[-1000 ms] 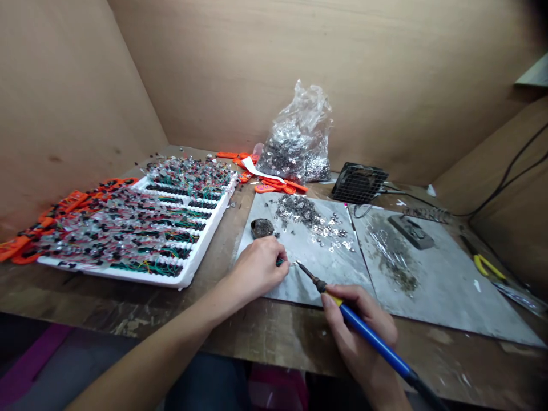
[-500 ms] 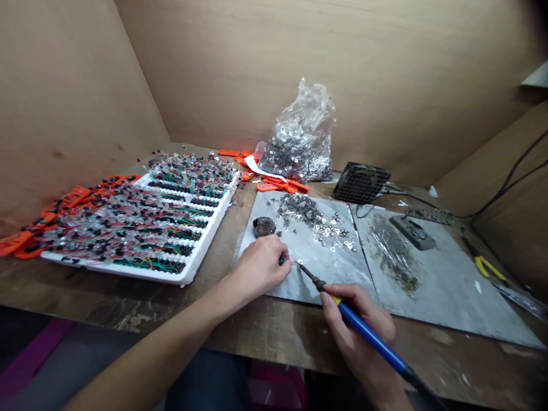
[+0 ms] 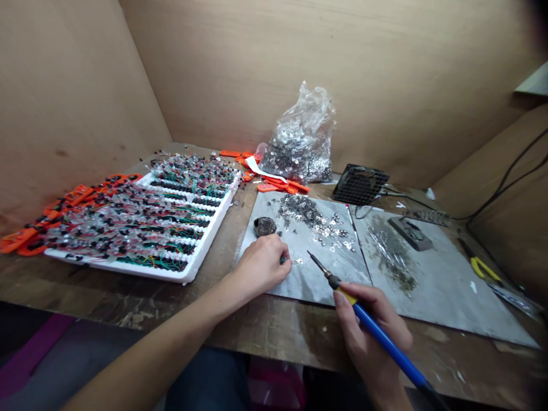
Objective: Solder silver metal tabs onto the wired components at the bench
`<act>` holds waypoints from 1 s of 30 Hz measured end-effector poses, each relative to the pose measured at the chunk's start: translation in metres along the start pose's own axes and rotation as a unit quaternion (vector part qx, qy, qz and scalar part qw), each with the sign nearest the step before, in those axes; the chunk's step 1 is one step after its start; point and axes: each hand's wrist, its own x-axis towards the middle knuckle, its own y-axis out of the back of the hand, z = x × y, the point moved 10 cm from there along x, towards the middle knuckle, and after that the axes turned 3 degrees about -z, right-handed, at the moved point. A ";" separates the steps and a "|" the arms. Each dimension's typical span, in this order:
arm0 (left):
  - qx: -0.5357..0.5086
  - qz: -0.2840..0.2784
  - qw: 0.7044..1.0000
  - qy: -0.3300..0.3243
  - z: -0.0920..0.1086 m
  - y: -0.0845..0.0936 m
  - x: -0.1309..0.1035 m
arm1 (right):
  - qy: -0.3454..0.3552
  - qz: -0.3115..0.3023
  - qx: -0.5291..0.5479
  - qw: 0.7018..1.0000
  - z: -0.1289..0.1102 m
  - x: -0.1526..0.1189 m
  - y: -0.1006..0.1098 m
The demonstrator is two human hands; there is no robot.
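Observation:
My left hand (image 3: pixel 266 261) rests on the grey board (image 3: pixel 295 288), its fingers pinched on a small green wired part (image 3: pixel 282 260) mostly hidden by them. A small shiny metal piece (image 3: pixel 299 261) lies just beyond the fingertips. My right hand (image 3: pixel 370 325) is wrapped round a blue and yellow soldering iron (image 3: pixel 383 342). Its tip is raised, pointing up and left, apart from the metal piece. Beside my left hand sits a small dark round container (image 3: pixel 265 226). Loose metal pieces (image 3: pixel 299 208) are heaped and scattered farther back on the board.
A white foam tray (image 3: pixel 205 254) of wired parts stands left, with orange pieces (image 3: pixel 72 200) beyond it. Behind the board are a clear bag (image 3: pixel 302 137) and a small black fan (image 3: pixel 361 184). Yellow-handled pliers (image 3: pixel 483 268) lie right.
The soldering iron's tip has moved right and up, away from the metal piece, along with my right hand. My left hand has stayed in place.

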 end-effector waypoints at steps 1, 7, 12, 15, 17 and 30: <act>-0.007 0.000 1.000 0.002 0.000 0.001 0.000 | -0.007 0.007 -0.002 1.000 0.002 -0.001 0.001; -0.098 0.001 0.995 0.032 -0.001 0.008 -0.001 | -0.128 0.043 0.064 0.989 0.038 -0.007 0.012; -0.109 -0.008 0.994 0.033 0.003 0.009 -0.002 | -0.109 -0.053 0.046 0.992 0.051 0.030 0.003; -0.100 -0.010 0.994 0.038 0.004 0.009 -0.001 | -0.052 -0.121 -0.006 0.991 0.050 0.054 -0.012; -0.098 -0.004 0.995 0.034 0.006 0.011 -0.001 | -0.004 -0.164 -0.009 0.986 0.045 0.064 -0.028; -0.060 0.013 0.997 0.051 0.009 0.022 -0.008 | 0.064 -0.220 -0.007 0.973 0.050 0.072 -0.091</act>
